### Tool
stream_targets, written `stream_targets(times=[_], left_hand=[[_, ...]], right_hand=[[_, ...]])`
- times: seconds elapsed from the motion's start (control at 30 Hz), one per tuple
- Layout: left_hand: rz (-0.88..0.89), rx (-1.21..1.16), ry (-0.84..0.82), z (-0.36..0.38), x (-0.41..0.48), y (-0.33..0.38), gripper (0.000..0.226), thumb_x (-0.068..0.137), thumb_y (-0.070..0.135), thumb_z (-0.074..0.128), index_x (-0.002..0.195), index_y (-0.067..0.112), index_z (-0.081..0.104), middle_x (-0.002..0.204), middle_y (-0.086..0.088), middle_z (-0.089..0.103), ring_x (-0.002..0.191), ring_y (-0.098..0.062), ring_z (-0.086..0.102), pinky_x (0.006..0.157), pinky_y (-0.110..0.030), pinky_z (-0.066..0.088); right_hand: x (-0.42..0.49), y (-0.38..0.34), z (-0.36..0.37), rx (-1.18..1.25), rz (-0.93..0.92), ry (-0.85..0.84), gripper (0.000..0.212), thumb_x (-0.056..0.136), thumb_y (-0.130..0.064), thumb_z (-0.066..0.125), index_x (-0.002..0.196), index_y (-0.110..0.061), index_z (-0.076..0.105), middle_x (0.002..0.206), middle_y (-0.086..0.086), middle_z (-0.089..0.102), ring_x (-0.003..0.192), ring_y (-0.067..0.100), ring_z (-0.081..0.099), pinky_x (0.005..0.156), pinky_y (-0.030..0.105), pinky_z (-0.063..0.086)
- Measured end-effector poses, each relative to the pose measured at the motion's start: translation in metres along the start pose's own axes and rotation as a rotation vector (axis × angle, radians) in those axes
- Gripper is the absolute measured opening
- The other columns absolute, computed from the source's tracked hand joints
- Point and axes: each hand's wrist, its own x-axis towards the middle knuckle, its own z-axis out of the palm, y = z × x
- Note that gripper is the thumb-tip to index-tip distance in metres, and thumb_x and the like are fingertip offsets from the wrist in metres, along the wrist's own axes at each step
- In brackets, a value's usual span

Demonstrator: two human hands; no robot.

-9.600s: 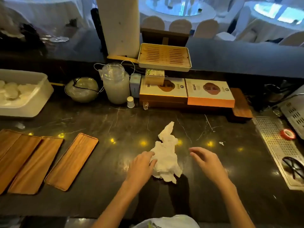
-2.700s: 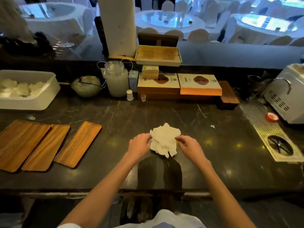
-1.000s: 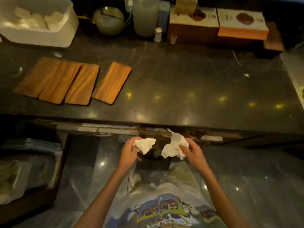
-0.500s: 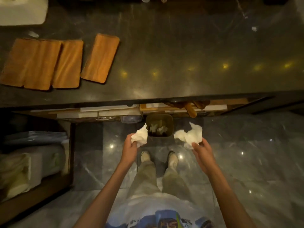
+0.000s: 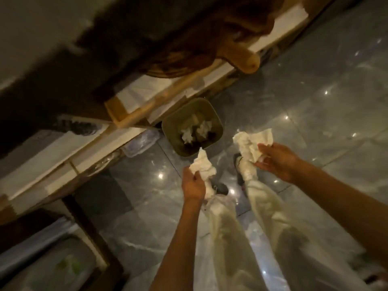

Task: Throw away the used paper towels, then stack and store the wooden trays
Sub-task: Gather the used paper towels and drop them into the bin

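Note:
I look down at the floor under the counter. My left hand grips a crumpled white paper towel just below the near rim of a small olive trash bin. My right hand holds a second crumpled paper towel to the right of the bin. White crumpled paper lies inside the bin. The wooden trays are out of view.
The bin stands on a glossy grey tiled floor against the counter's underside shelf. A wooden handle sticks out from the shelf above. My feet and pale trousers are just behind the bin. An open cabinet is at lower left.
My view has tipped further down and tilted, so the countertop and trays have left the frame. Both hands, still holding towels, have come closer to the bin.

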Motion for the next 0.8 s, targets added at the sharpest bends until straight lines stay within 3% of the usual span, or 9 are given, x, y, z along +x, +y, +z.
stream_targets(times=[0.07, 0.2, 0.37, 0.47, 0.57, 0.67, 0.8], left_hand=[[0.039, 0.065, -0.039, 0.009, 0.025, -0.009, 0.033, 0.098, 0.009, 0.046, 0.130, 0.001, 0.048, 0.131, -0.018, 0.055, 0.123, -0.031, 0.052, 0.106, -0.031, 0.040], [0.133, 0.129, -0.073, 0.017, 0.074, -0.029, 0.037, 0.096, 0.001, 0.049, 0.133, -0.001, 0.049, 0.132, -0.018, 0.055, 0.121, -0.027, 0.053, 0.107, -0.038, 0.042], [-0.002, 0.017, -0.017, 0.022, 0.133, -0.036, 0.042, 0.095, 0.003, 0.051, 0.137, 0.006, 0.045, 0.137, -0.019, 0.052, 0.127, -0.032, 0.051, 0.108, -0.039, 0.042], [0.008, 0.050, 0.010, 0.027, 0.164, -0.030, 0.048, 0.093, 0.006, 0.056, 0.139, 0.012, 0.045, 0.143, -0.014, 0.048, 0.132, -0.031, 0.045, 0.110, -0.044, 0.040], [0.099, 0.226, 0.014, 0.033, 0.196, -0.023, 0.047, 0.095, 0.011, 0.055, 0.140, 0.009, 0.044, 0.144, -0.016, 0.046, 0.133, -0.032, 0.043, 0.110, -0.044, 0.038], [0.134, 0.269, 0.014, 0.040, 0.222, -0.019, 0.043, 0.097, 0.011, 0.049, 0.140, 0.012, 0.044, 0.144, -0.015, 0.045, 0.132, -0.032, 0.043, 0.109, -0.048, 0.039], [0.179, 0.292, 0.034, 0.047, 0.239, -0.021, 0.039, 0.099, 0.012, 0.044, 0.137, 0.011, 0.046, 0.139, -0.016, 0.048, 0.128, -0.031, 0.047, 0.107, -0.047, 0.041]], right_hand=[[0.025, 0.005, -0.005, 0.017, 0.017, -0.051, 0.036, 0.093, -0.014, 0.060, 0.127, -0.003, 0.055, 0.125, 0.018, 0.062, 0.107, 0.034, 0.063, 0.064, 0.039, 0.062], [0.077, 0.011, 0.002, -0.005, 0.011, -0.082, 0.034, 0.093, -0.010, 0.060, 0.126, -0.002, 0.054, 0.127, 0.018, 0.060, 0.111, 0.035, 0.061, 0.071, 0.042, 0.061], [0.130, 0.010, 0.031, -0.217, -0.038, -0.180, 0.039, 0.093, -0.004, 0.057, 0.131, 0.000, 0.051, 0.124, 0.018, 0.059, 0.111, 0.031, 0.061, 0.087, 0.038, 0.056], [0.157, 0.010, 0.061, -0.255, -0.121, -0.130, 0.039, 0.092, 0.000, 0.059, 0.130, 0.003, 0.052, 0.128, 0.023, 0.058, 0.115, 0.037, 0.060, 0.093, 0.046, 0.053], [0.183, 0.011, 0.095, -0.507, -0.281, -0.080, 0.040, 0.092, -0.001, 0.060, 0.131, 0.001, 0.052, 0.131, 0.023, 0.057, 0.108, 0.030, 0.059, 0.082, 0.028, 0.053], [0.207, 0.012, 0.118, -0.865, -0.420, -0.094, 0.042, 0.095, -0.018, 0.058, 0.134, -0.004, 0.050, 0.134, 0.020, 0.055, 0.119, 0.033, 0.054, 0.101, 0.040, 0.045], [0.227, 0.013, 0.137, -1.022, -0.491, -0.004, 0.043, 0.099, -0.023, 0.048, 0.139, -0.007, 0.045, 0.142, 0.016, 0.049, 0.131, 0.033, 0.047, 0.109, 0.037, 0.036]])
